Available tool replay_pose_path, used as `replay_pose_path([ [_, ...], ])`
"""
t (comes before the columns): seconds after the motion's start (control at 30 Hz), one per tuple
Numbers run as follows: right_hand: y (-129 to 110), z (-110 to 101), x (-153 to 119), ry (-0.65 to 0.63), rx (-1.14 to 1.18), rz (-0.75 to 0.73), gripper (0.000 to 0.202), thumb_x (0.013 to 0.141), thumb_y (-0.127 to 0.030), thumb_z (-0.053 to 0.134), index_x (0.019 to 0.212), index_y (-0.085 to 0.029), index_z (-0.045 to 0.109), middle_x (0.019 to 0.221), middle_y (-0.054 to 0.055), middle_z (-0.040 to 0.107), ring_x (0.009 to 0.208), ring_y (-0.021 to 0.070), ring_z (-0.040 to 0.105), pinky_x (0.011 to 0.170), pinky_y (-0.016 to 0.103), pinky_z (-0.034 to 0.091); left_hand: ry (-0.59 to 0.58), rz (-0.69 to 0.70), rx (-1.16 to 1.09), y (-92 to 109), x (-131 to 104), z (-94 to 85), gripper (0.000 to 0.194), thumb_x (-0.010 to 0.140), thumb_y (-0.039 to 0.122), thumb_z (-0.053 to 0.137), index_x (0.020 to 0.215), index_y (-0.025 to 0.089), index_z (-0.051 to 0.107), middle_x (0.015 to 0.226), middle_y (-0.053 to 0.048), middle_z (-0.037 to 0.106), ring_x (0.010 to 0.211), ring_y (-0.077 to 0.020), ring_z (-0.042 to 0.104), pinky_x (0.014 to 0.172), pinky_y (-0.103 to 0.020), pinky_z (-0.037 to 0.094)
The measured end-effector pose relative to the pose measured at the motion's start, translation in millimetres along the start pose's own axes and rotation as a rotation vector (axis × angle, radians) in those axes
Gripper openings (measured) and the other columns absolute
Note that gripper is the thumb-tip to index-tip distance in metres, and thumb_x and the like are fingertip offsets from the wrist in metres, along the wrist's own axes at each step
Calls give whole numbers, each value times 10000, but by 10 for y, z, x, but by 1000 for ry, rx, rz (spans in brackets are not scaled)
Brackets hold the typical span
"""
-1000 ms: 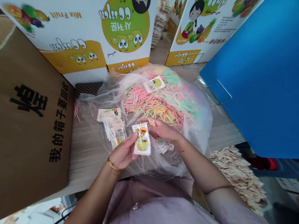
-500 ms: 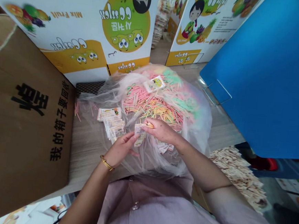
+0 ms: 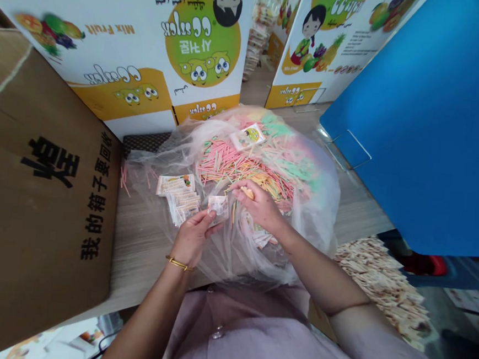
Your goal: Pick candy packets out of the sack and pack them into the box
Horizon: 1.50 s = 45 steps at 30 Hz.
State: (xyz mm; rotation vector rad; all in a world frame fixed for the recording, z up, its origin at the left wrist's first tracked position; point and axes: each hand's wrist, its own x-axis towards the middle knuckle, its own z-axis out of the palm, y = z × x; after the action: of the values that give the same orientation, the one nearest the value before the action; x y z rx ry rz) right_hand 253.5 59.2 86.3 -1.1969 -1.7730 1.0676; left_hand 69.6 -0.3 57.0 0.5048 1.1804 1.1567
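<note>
In front of a heap of coloured sticks, the left hand pinches a printed packet; the right hand, apart from it, grips orange sticks at the heap's near edge. Overlapping packets lie front-left of the heap.

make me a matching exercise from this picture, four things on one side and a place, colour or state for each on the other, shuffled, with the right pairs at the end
Things
1. left hand
2. right hand
3. bracelet
4. brown box

Descriptions
A. standing at the left edge of the picture
B. holding yellowish candy sticks
C. gold-coloured
D. holding a small packet

Right pairs
1-D, 2-B, 3-C, 4-A
</note>
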Motion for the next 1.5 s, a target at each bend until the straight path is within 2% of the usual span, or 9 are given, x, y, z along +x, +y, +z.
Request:
replay_pose_path([
  [0.1, -135, -21, -57, 27, -78, -1, 240, 958, -433, 545, 969, -209, 631, 864, -1, 664, 766, 151, 586, 728, 257, 418, 63, 41, -13, -40, 25, 5, 377, 561, 456, 912, 779, 181, 773, 875, -20, 756, 858, -172, 674, 937, -411, 572],
  [0.23, -259, 44, -115, -212, -406, -4, 291, 919, -339, 620, 1187, -225, 624, 835, 11, 696, 714, 176, 611, 664, 267, 361, 46, 86, -1, -70, 29, 27, 379, 562, 466, 908, 789, 191, 781, 877, -9, 770, 860, -165, 685, 975, -392, 550],
  [0.37, -166, 109, -68, -253, -578, 48, 278, 937, -303, 592, 1198, -217, 628, 916, 57, 726, 762, 211, 637, 664, 286, 335, -6, 97, 31, -95, -8, 25, 376, 643, 492, 866, 890, 216, 802, 1022, -31, 788, 985, -199, 697, 1006, -405, 543],
  [0.5, -39, 72, 8, -236, -288, 34, 133, 936, -342, 597, 989, -226, 636, 808, 4, 664, 720, 163, 583, 674, 270, 360, -10, 107, 40, -137, -24, -10, 380, 700, 513, 823, 952, 230, 808, 1121, -50, 781, 1087, -227, 689, 1027, -428, 542],
  [0.63, -93, 26, 112, -162, 451, 97, 442, 984, -602, 433, 749, -233, 491, 544, -80, 371, 473, 109, 384, 631, 279, 429, 12, 148, 120, -215, 24, -63, 382, 743, 514, 789, 988, 221, 809, 1133, -62, 783, 1106, -244, 697, 1094, -463, 493],
  [0.7, -157, 46, 170, -77, 666, 92, 524, 957, -691, 411, 690, -239, 404, 516, -85, 341, 459, 109, 410, 660, 293, 468, 16, 180, 186, -261, 55, -90, 383, 770, 517, 765, 1016, 227, 805, 1143, -62, 781, 1120, -253, 696, 1116, -472, 469],
  [0.87, -222, 202, 224, 44, 546, 61, 605, 929, -779, 330, 663, -238, 383, 598, -2, 589, 734, 180, 666, 824, 335, 508, -11, 220, 294, -272, 53, -100, 401, 809, 532, 720, 1074, 240, 791, 1178, -59, 771, 1160, -267, 686, 1127, -458, 449],
  [1.17, -112, 317, 160, -87, 165, 9, 710, 961, -760, 209, 852, -244, 685, 916, 60, 746, 1065, 211, 676, 1019, 372, 468, -13, 208, 282, -186, 13, -50, 342, 806, 479, 738, 1040, 238, 800, 1130, -59, 784, 1123, -253, 694, 1098, -412, 464],
  [1.5, -22, 228, 185, -334, 544, 61, 582, 1002, -655, 344, 1148, -230, 715, 1107, 79, 746, 1057, 209, 697, 981, 378, 522, -82, 77, 21, -74, -53, 78, 314, 742, 468, 787, 932, 219, 809, 1129, -75, 782, 1181, -268, 666, 1090, -447, 484],
])
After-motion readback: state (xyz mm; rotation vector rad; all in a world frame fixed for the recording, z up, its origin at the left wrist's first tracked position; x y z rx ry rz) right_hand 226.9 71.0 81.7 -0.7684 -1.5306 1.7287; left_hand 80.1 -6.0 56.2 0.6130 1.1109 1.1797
